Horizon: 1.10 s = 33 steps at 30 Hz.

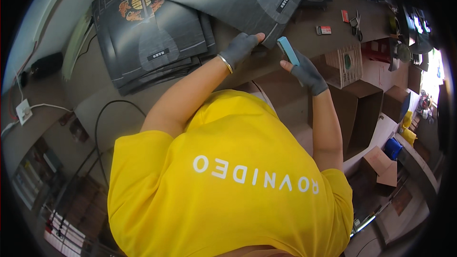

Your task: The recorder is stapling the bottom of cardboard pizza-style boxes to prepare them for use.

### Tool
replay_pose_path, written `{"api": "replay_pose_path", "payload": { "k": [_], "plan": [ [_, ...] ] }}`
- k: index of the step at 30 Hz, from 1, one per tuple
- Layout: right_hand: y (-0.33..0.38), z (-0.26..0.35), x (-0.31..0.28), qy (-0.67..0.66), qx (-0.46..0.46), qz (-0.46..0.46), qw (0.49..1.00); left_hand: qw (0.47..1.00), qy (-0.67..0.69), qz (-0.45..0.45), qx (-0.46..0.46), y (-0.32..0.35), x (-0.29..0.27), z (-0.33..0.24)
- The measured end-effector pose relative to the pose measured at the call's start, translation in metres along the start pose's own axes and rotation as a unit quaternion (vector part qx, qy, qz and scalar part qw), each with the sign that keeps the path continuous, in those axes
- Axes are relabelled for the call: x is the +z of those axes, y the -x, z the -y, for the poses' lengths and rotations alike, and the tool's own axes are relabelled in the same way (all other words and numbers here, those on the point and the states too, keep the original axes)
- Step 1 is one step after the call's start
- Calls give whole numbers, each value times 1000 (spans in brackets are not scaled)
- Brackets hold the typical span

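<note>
From here I judge the work barely begun: my left hand (242,46) presses a dark printed cardboard sheet (247,0) at the surface's (304,21) far edge, right hand (307,72) pinching a light-blue scraper (287,50), flat stack (147,38) untouched.

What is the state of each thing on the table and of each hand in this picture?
Left hand in a grey fingerless glove: pressing on the dark printed cardboard sheet.
Right hand in a grey glove: closed around the light blue flat tool, held above the table.
Stack of dark printed cardboard sheets: flat, unfolded, fanned unevenly.
Brown cardboard box: open.
Scissors: lying on the table, unused.
</note>
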State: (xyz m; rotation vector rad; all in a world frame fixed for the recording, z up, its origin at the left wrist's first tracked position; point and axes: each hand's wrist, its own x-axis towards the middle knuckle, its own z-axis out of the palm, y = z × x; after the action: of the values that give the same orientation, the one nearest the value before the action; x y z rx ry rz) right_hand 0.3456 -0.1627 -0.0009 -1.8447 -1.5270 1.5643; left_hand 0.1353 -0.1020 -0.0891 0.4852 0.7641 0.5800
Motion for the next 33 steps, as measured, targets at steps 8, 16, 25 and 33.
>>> {"api": "replay_pose_path", "payload": {
  "k": [8, 16, 25, 33],
  "plan": [
    [-18, 10, 25, 33, 34, 15, 999, 985, -155, -40, 63, -11, -33, 16],
    [-23, 13, 46, 165, 4, -45, 985, 981, -192, -25, 31, 5, -32, -2],
    [-34, 6, 15, -17, 71, -104, 992, 991, -35, -110, 71, 65, -19, -63],
    [-39, -8, -19, -32, 75, -119, 990, 986, -142, -92, 5, 86, -48, -85]
  ]
}}
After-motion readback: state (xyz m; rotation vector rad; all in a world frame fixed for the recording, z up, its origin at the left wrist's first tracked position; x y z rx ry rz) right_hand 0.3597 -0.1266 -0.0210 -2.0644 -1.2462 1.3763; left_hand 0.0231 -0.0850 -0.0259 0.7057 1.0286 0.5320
